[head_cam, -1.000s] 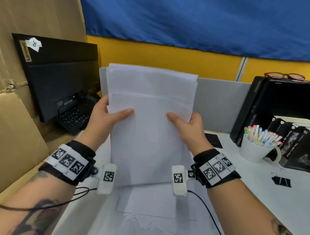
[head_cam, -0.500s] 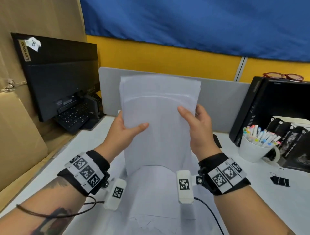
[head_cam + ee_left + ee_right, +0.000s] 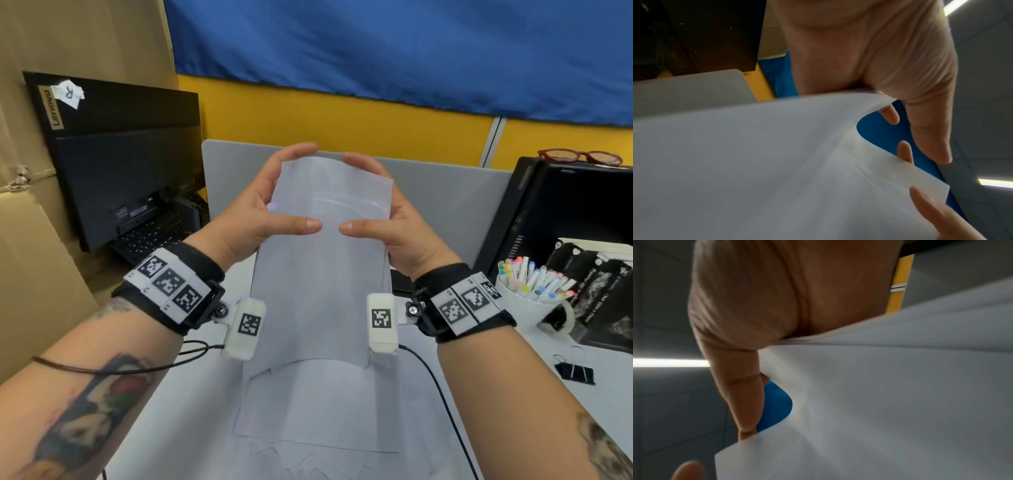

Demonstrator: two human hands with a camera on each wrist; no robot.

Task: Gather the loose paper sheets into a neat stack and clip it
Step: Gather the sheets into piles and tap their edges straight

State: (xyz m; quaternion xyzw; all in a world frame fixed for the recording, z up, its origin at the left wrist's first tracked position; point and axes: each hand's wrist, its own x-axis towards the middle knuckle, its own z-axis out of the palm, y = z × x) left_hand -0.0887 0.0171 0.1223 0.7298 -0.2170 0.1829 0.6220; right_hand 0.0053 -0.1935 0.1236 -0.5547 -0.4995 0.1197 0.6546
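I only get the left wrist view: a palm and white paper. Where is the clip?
Observer: A black clip lies on the desk, right of the right forearm, untouched.
Visitor: Is the paper lying flat?
Observer: No. The left hand and the right hand grip the stack upright by its sides. Its lower edge seems to rest on more sheets on the desk.
Visitor: Are its edges even?
Observer: Not quite. At the lower left corner, sheets step out unevenly.

One binder clip (image 3: 574,372), two monitors (image 3: 130,161).
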